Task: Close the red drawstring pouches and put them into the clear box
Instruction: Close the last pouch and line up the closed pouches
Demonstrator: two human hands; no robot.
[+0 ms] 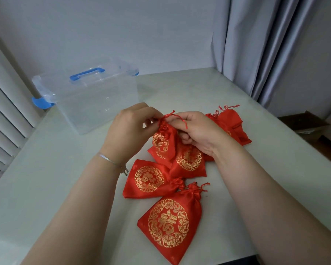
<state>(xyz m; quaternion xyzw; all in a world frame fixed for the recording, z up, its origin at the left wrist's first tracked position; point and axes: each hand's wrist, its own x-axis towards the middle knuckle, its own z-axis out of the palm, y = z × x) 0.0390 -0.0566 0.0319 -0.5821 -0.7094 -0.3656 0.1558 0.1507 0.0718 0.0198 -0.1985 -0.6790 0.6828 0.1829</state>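
Above pale table [46, 178], both hands' grips pinch hanging pouch [163, 144] cords, neck up, body down.

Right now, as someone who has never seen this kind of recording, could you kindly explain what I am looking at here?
There is no machine: one camera worn on a person's head looks down at their two bare hands. The left hand and right hand pinch the drawstring of a red pouch held above a pale table. More red pouches with gold print lie below and beside it, the nearest one already cinched. The clear box with a blue handle stands at the far left; no pouch shows inside it.
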